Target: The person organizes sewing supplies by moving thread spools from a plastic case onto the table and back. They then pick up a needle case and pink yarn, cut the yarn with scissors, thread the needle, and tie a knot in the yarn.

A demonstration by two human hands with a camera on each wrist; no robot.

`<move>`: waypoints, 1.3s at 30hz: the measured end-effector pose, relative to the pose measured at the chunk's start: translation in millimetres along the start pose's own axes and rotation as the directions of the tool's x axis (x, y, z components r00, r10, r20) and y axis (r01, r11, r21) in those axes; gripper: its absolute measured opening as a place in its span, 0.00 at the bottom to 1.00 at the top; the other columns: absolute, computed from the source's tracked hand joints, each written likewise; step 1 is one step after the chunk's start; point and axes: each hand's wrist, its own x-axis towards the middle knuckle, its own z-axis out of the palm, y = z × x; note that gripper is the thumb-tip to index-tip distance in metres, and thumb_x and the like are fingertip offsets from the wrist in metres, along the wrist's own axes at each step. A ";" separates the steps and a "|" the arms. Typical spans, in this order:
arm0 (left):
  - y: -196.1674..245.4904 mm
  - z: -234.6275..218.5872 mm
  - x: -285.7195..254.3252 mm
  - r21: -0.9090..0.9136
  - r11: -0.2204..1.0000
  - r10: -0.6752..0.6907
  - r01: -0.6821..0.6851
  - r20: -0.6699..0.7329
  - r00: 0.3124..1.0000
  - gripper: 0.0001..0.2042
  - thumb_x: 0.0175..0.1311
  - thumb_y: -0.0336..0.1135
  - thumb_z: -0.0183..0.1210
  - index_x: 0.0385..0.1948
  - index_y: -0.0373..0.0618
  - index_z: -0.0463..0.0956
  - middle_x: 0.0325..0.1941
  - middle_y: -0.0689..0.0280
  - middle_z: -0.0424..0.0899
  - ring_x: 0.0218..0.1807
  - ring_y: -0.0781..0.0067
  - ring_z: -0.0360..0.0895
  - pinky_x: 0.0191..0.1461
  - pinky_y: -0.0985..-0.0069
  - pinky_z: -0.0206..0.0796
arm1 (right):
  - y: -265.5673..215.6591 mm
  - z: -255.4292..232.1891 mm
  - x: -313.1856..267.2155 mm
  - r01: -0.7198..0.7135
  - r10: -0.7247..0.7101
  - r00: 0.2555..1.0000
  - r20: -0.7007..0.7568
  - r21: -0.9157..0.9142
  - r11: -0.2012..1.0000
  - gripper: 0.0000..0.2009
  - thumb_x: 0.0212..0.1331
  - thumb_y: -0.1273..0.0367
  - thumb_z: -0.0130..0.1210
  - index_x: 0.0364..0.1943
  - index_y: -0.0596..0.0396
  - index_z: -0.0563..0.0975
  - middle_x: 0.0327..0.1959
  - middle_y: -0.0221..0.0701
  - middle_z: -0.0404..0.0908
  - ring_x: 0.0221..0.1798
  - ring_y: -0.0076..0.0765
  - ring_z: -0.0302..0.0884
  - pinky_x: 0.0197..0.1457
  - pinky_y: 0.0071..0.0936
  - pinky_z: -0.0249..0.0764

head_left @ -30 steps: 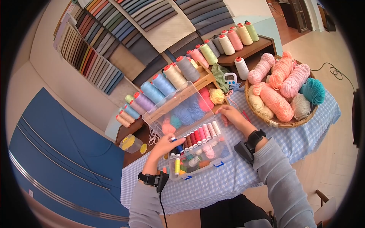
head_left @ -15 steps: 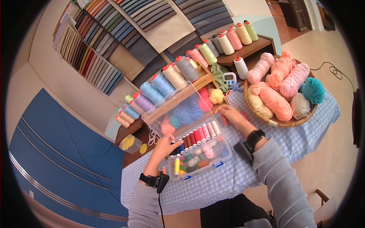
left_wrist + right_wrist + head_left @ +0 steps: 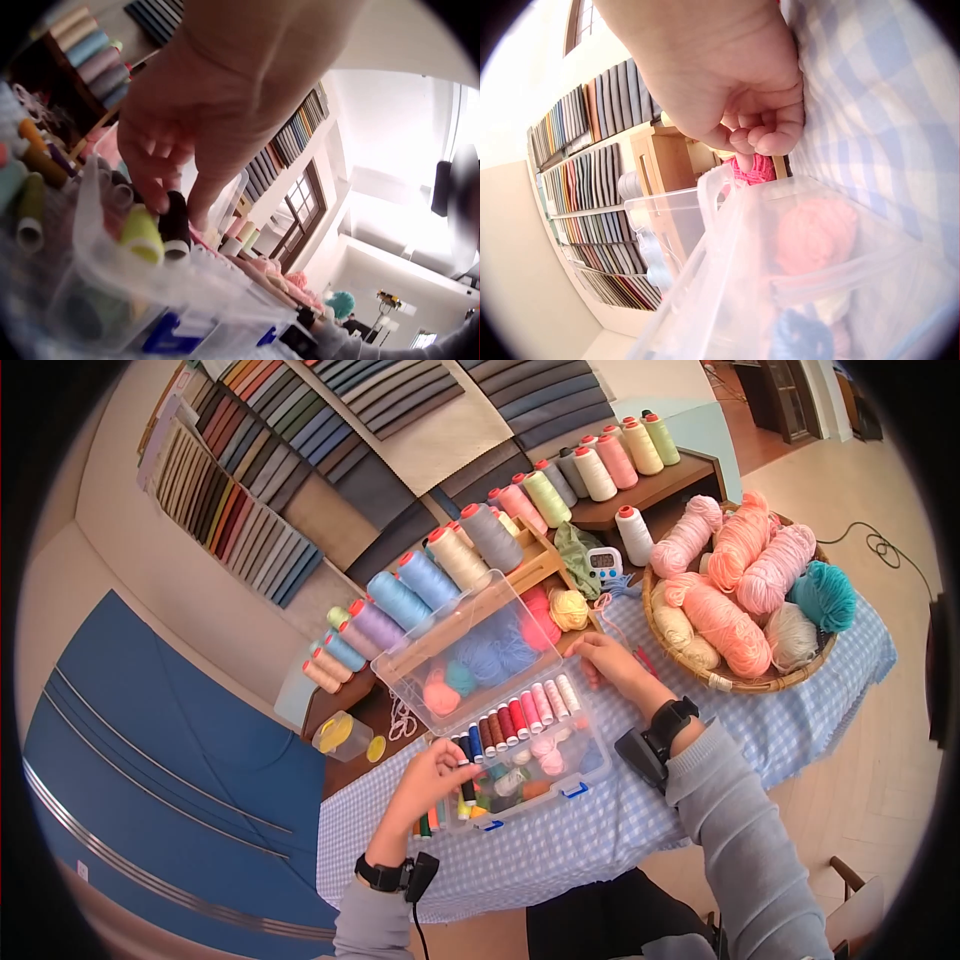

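My left hand (image 3: 428,772) pinches a black thread spool (image 3: 175,225) between thumb and fingers. The spool is held over the front left of a clear plastic box (image 3: 530,817), beside a yellow spool (image 3: 141,234). Behind it, a row of spools (image 3: 517,722) in blues, browns, reds, pinks and white lies side by side across the box. Small yarn balls (image 3: 548,760) show in the front part. The clear lid (image 3: 400,693) stands raised at the back. At the box's back right corner is my right hand (image 3: 606,660), its fingers loosely curled and holding nothing.
A wicker basket (image 3: 722,682) of yarn skeins stands to the right on the checked cloth (image 3: 620,830). Several loose spools (image 3: 425,823) lie left of the box. Large thread cones (image 3: 428,582) line a wooden rack behind, near a small timer (image 3: 604,563) and a lidded tub (image 3: 345,736).
My left hand has left the blue spool in the row and moved toward the box's front left, now with the black spool. My right hand has stayed in place.
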 end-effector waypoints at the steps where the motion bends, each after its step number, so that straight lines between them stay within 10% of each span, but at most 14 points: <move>1: -3.1 4.9 -5.5 0.246 0.964 0.121 -0.102 -0.062 0.991 0.16 0.49 0.40 0.65 0.32 0.44 0.69 0.25 0.69 0.71 0.21 0.83 0.68 0.24 0.84 0.60 | 0.2 -0.5 0.3 0.000 0.000 1.000 -0.004 0.001 1.000 0.09 0.59 0.67 0.43 0.35 0.57 0.72 0.13 0.23 0.62 0.13 0.20 0.59 0.17 0.19 0.61; 3: 1.3 12.5 -17.4 0.509 0.850 0.230 -0.135 -0.127 0.965 0.21 0.44 0.42 0.66 0.37 0.43 0.69 0.30 0.65 0.69 0.24 0.76 0.69 0.28 0.79 0.62 | 0.3 -1.1 -0.2 -0.004 0.004 1.000 -0.006 0.006 1.000 0.09 0.59 0.67 0.43 0.35 0.57 0.72 0.13 0.23 0.62 0.14 0.20 0.59 0.17 0.19 0.61; 15: -11.8 17.7 -39.3 0.581 0.809 0.273 -0.083 -0.248 0.930 0.21 0.45 0.43 0.65 0.38 0.44 0.69 0.27 0.67 0.68 0.24 0.73 0.67 0.26 0.77 0.60 | 4.4 -3.1 3.2 -0.001 0.001 1.000 0.007 0.034 0.999 0.08 0.59 0.67 0.43 0.35 0.57 0.72 0.14 0.24 0.63 0.14 0.20 0.60 0.17 0.20 0.62; 39: -12.5 0.3 -42.2 0.321 0.938 0.204 -0.128 -0.213 0.956 0.12 0.50 0.35 0.62 0.36 0.45 0.75 0.25 0.69 0.66 0.21 0.81 0.63 0.24 0.83 0.57 | 2.5 -2.7 1.8 0.005 -0.005 1.000 0.007 0.017 1.000 0.09 0.59 0.68 0.42 0.35 0.57 0.72 0.14 0.23 0.62 0.14 0.20 0.60 0.17 0.19 0.62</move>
